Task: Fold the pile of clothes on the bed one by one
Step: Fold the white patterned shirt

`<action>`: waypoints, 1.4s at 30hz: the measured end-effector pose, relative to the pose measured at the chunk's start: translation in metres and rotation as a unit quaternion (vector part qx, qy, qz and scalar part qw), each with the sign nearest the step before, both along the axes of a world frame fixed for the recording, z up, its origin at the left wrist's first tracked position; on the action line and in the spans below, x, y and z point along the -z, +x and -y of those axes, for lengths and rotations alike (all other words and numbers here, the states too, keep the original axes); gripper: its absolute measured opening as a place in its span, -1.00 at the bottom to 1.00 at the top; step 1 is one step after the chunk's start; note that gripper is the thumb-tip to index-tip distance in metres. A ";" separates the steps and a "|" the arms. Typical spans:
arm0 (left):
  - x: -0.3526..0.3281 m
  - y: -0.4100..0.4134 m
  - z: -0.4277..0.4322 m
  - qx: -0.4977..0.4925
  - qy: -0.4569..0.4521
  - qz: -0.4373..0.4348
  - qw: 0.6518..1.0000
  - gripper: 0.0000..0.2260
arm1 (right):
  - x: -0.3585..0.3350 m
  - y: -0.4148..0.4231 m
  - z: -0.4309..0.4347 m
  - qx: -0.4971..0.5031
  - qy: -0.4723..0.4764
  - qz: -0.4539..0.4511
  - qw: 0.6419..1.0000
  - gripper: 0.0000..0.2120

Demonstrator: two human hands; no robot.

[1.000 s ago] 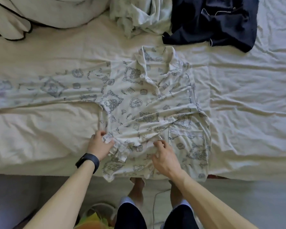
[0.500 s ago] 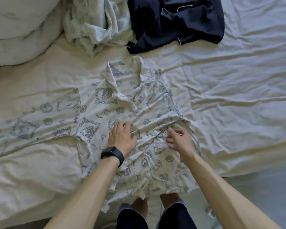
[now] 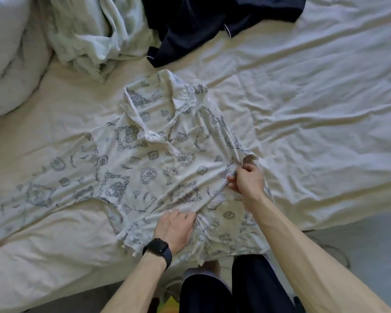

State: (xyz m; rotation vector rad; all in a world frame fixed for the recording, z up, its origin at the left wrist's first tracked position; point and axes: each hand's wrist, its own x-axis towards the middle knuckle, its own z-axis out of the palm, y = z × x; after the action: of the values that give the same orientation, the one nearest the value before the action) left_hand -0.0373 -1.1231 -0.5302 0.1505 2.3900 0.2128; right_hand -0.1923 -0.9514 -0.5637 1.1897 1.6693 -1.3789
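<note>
On the bed point(image 3: 314, 98), left hand point(image 3: 173, 229) rests flat on the printed shirt point(image 3: 149, 168), right hand point(image 3: 246, 181) pinching its fold.

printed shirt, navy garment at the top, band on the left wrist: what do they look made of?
Printed shirt: thin, soft matte cloth, probably cotton; it creases and bunches where the right hand pinches it.
Navy garment: smooth dark fabric with white piping, lying in limp folds; fibre unclear.
Wrist band: black, smooth, likely rubber or silicone.

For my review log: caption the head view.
Left hand presses the cream printed pyjama shirt flat; right hand pinches its bunched edge.
</note>
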 end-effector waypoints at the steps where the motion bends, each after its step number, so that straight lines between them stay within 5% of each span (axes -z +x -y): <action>1: 0.001 -0.003 0.001 -0.005 -0.005 0.046 0.999 -0.84 | -0.002 -0.001 -0.003 0.026 -0.032 0.006 0.999 -0.88; 7: 0.001 -0.143 0.015 -0.284 0.070 -0.112 0.950 -0.70 | -0.004 -0.026 -0.002 0.170 -0.126 0.016 0.977 -0.68; 11: 0.012 -0.258 0.010 -0.346 0.074 -0.071 0.932 -0.51 | 0.002 -0.043 0.002 0.232 -0.135 0.049 0.962 -0.67; 15: 0.024 -0.312 0.019 -0.330 0.048 0.010 0.943 -0.80 | 0.007 -0.048 -0.005 0.278 -0.151 0.064 0.946 -0.68; 19: 0.035 -0.337 0.021 -0.425 0.169 0.000 0.889 -0.78 | 0.014 -0.052 -0.027 0.320 -0.213 0.071 0.920 -0.90; 21: 0.039 -0.344 0.014 -0.410 0.192 -0.014 0.891 -0.76 | 0.021 -0.052 -0.032 0.322 -0.206 0.071 0.921 -0.90; 26: 0.054 -0.342 0.006 -0.415 0.187 -0.022 0.890 -0.70 | 0.028 -0.047 -0.027 0.240 -0.155 0.026 0.958 -0.79; 34: 0.044 -0.299 0.000 -0.420 0.182 -0.069 0.886 -0.66 | 0.012 -0.028 -0.020 -0.051 0.021 -0.018 0.998 -0.69; 38: 0.034 -0.220 0.011 -0.432 0.156 -0.112 0.881 -0.76 | -0.007 0.012 -0.006 -0.086 0.026 -0.038 0.995 -0.71; 42: 0.027 -0.107 0.051 -0.497 0.083 -0.059 0.862 -0.84 | -0.023 0.068 0.018 -0.129 0.008 -0.051 0.990 -0.80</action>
State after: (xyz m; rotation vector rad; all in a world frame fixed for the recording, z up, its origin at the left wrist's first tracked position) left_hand -0.1448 -1.1744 -0.5571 -1.0453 2.3434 0.9007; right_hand -0.1246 -0.9689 -0.5406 0.8860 1.8361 -1.2835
